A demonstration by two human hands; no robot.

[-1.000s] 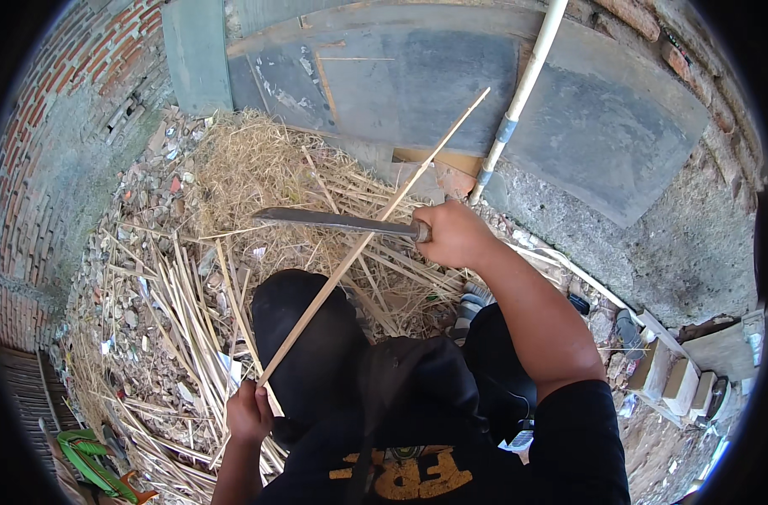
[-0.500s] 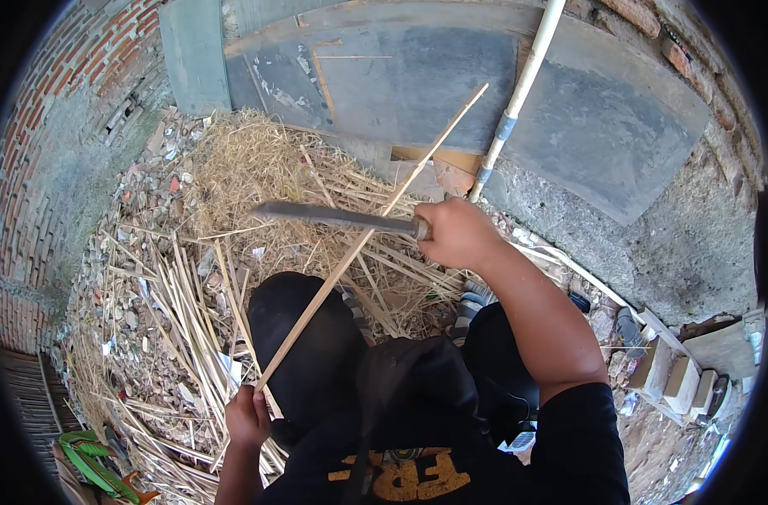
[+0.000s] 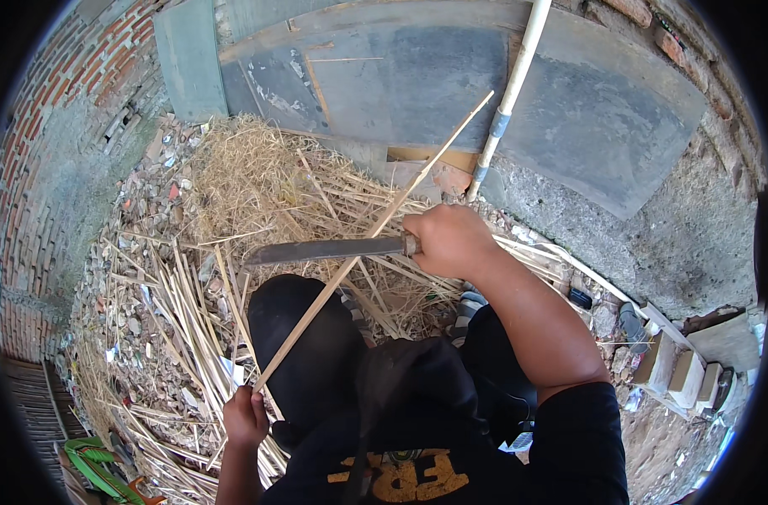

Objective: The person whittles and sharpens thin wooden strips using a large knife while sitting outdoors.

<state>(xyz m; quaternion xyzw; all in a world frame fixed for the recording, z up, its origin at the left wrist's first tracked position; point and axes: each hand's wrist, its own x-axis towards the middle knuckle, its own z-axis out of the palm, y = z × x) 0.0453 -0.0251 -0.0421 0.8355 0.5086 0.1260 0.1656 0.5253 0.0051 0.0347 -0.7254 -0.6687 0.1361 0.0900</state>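
Observation:
My left hand (image 3: 244,416) is closed round the near end of a long, thin bamboo strip (image 3: 316,305). The strip slants up and away to the right, passing over my left knee. My right hand (image 3: 453,241) grips the handle of a machete (image 3: 325,250), whose dark, broad blade points left. The blade crosses the strip about midway along it; whether its edge bites into the bamboo I cannot tell. Most of the machete's handle is hidden inside my fist.
Many split bamboo strips (image 3: 186,316) lie on the rubble to my left. Beyond my knees is a heap of fine shavings (image 3: 249,172). A white pipe (image 3: 515,84) stands against grey boards (image 3: 417,71). Brick wall (image 3: 30,194) rises at left; wooden blocks (image 3: 685,377) lie at right.
The machete has come down the strip, nearer to me, and its blade has turned so its tip sits lower. My left hand holds the strip in nearly the same place.

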